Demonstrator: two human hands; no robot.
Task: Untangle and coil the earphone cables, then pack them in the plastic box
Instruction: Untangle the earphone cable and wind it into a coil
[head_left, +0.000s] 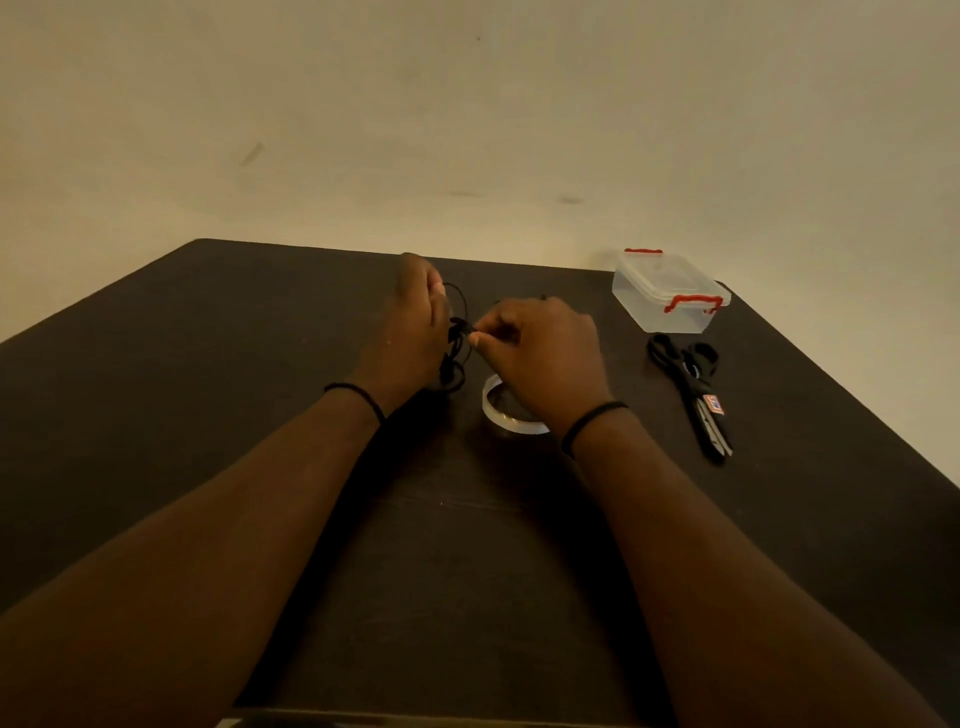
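A black earphone cable (457, 338) hangs in loops between my two hands above the middle of the dark table (208, 415). My left hand (410, 322) holds the bundle of loops, its fingers wrapped round them. Just to the right, my right hand (540, 348) pinches a strand of the cable between thumb and fingertips. Most of the cable is hidden behind my left hand. The clear plastic box (667, 291) with red clips stands closed at the far right of the table, apart from both hands.
A roll of clear tape (498, 413) lies flat under my right wrist. Black scissors (693, 384) lie to the right, just in front of the box. A plain wall rises behind the table's far edge.
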